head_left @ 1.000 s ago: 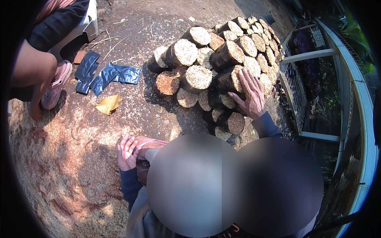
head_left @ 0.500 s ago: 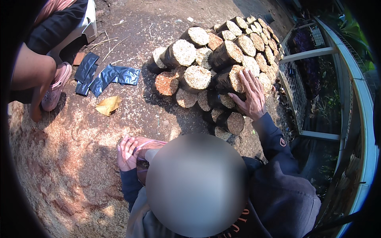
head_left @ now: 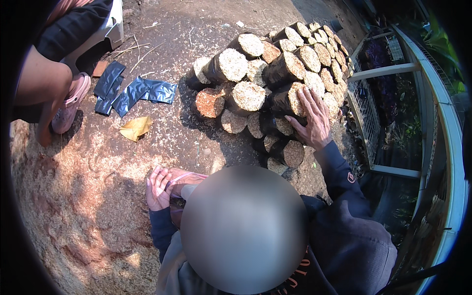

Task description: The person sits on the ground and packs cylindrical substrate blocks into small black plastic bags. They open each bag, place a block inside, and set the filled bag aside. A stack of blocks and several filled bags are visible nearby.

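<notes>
A stack of black-wrapped cylinder bags [head_left: 246, 96] with sawdust-coloured ends lies on its side on the dirt. My right hand [head_left: 313, 119] lies flat on the ends of the bags at the stack's right side, fingers spread, gripping nothing. My left hand [head_left: 158, 189] is low at my left knee, fingers up, resting against a dark bag [head_left: 176, 214] with a pink band [head_left: 183, 177]; most of that bag is hidden. Whether the hand grips it does not show. My dark sleeves come up from the lower edge.
Another person's leg and pink shoe [head_left: 69, 105] stand at the left. Flat black plastic bags [head_left: 132, 91] and a yellow leaf [head_left: 136, 128] lie on the sawdust-strewn ground. A white metal frame with wire mesh [head_left: 378, 123] runs along the right.
</notes>
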Demonstrator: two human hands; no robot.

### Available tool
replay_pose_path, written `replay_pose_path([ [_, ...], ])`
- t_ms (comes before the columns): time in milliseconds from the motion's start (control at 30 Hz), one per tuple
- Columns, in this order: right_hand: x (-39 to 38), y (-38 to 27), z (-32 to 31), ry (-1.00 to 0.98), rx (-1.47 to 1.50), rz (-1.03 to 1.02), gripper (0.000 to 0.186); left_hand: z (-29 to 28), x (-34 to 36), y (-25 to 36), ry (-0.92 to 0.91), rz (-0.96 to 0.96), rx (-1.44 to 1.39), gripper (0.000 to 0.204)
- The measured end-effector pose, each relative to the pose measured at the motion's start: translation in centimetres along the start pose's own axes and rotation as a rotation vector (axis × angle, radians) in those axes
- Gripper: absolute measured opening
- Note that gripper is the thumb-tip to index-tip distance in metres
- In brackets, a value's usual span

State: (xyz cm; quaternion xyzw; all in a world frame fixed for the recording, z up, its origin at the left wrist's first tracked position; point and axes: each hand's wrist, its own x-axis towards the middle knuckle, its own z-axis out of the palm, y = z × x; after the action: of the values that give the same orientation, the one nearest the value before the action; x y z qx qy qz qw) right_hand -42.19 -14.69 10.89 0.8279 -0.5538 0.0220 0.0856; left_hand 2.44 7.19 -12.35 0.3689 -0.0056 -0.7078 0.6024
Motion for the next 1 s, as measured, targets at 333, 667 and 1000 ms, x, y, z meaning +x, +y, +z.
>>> replay_pose_path([
  [333,-0.2,0.1,0.0,-0.023,0.000,-0.005,0.080,0.0,0.1,-0.1,0.024,-0.005,-0.005,0.076],
  [667,2.9,-3.2,-4.3,0.144,-0.044,-0.147,0.066,0.2,0.2,-0.8,-0.033,-0.007,0.039,0.070],
  [1000,8.9,-17.2,-3.7,0.124,0.358,-0.514,0.033,1.3,-0.8,0.1,0.020,0.007,0.032,0.072],
])
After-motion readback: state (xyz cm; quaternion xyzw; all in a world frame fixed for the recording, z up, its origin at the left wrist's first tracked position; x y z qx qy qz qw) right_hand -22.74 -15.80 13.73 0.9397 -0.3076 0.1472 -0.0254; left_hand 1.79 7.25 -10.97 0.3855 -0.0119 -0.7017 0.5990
